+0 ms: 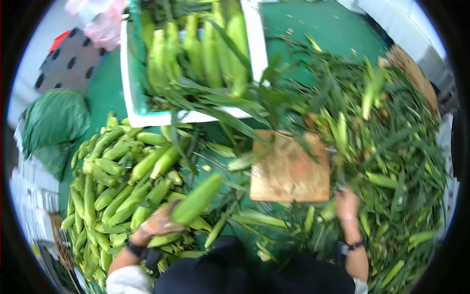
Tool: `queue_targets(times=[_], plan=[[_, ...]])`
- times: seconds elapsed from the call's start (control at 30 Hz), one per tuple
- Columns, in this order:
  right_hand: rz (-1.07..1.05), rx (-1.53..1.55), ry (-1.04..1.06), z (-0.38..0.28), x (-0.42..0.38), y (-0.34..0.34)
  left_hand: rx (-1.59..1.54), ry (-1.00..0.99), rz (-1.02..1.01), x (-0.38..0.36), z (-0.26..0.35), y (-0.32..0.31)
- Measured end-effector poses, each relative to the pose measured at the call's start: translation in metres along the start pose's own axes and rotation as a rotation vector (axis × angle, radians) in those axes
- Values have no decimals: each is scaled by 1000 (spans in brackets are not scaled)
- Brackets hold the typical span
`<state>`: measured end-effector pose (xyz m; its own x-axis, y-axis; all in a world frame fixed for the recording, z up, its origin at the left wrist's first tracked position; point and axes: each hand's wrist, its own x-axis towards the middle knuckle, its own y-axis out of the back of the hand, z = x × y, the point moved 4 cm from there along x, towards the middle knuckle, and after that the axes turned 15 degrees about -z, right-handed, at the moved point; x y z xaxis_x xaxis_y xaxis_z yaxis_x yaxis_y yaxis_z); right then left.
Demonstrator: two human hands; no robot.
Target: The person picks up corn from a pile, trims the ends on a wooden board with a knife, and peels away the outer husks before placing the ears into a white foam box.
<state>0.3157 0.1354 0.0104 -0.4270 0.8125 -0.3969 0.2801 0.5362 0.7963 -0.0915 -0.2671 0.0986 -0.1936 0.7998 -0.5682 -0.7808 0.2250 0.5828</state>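
Observation:
My left hand (159, 223) is closed round the lower end of a green corn ear (198, 198), above a large heap of husked-in corn (117, 196). My right hand (346, 202) is closed on the handle of a knife (341, 171), whose blade is blurred by motion. The knife is just right of a wooden cutting board (290, 169), which carries wet, brownish marks. One more corn ear (249, 159) lies against the board's left edge.
A white foam box (193, 117) with rows of corn stands beyond the heap. Cut leaves and stalks (391, 147) are piled at the right. A green sack (56, 120) is at the left, and a brown cardboard piece (416, 76) at the upper right.

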Motion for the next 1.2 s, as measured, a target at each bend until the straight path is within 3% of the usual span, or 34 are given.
queue_targets(times=[0.03, 0.07, 0.1, 0.13, 0.17, 0.2, 0.23, 0.3, 0.37, 0.4, 0.43, 0.47, 0.5, 0.57, 0.63, 0.7, 0.73, 0.77, 0.83, 0.9, 0.93, 0.97, 1.0, 1.03, 1.1, 1.13, 1.2], plan=[[200, 41, 188, 67, 18, 0, 65, 196, 122, -55, -8, 26], [130, 254, 160, 85, 11, 27, -185, 503, 292, -106, -18, 45], [127, 323, 168, 106, 6, 46, 28, 754, 518, -160, -29, 59], [223, 187, 27, 122, 3, 61, 151, 830, 792, -218, -61, 61], [209, 293, 28, 144, 9, 66, 136, 1005, 989, -254, -59, 69], [303, 350, -170, 109, -2, 80, 490, 1094, 1094, -300, -98, 64], [498, 163, -78, 139, 17, 77, 834, 1220, 1218, -344, -136, 55], [278, 402, -132, 193, 58, 69, 854, 968, 1226, -244, -25, 96], [272, 581, -179, 108, 45, 71, 721, 586, 1238, -147, -6, 132], [343, 558, -125, 122, 53, 64, 650, 361, 1342, -90, -10, 152], [296, 547, -140, 123, 52, 60, 492, 131, 1277, -32, 19, 181], [257, 565, -105, 112, 42, 59, 429, -42, 1278, 28, 9, 211], [220, 578, -70, 96, 29, 58, 343, -148, 1147, 81, 27, 241], [174, 546, -79, 69, 2, 59, 377, -76, 1234, 157, 38, 287], [150, 624, -67, 55, -25, 51, 80, 394, 852, 229, 0, 324], [143, 501, 4, 61, -40, 39, 1205, -66, 904, 298, -143, 336], [144, 520, -36, 87, -37, 23, 1138, -158, 809, 279, -122, 336], [35, 740, -121, 30, -58, 35, 1065, -241, 709, 259, -98, 336], [-50, 806, -178, -3, -76, 36, 372, -36, 626, 230, -61, 314], [-17, 463, -116, 23, -77, 9, -608, -478, 934, 165, 43, 258], [28, 324, 33, 2, -83, 8, -369, -562, 915, 144, 82, 240], [92, 361, 143, -3, -85, -6, 35, -504, 1031, 134, 114, 219], [-32, 287, 43, -12, -88, -12, 236, -573, 943, 124, 161, 188], [-109, 346, 87, -26, -89, -19, 433, -721, 1001, 128, 194, 152], [-352, 780, -170, -20, -92, -52, 448, -773, 573, 166, 224, 78], [-341, 834, -117, -12, -94, -66, 403, -574, 262, 180, 240, 41], [-349, 957, -84, -9, -103, -70, 473, -532, 151, 215, 219, -25]])
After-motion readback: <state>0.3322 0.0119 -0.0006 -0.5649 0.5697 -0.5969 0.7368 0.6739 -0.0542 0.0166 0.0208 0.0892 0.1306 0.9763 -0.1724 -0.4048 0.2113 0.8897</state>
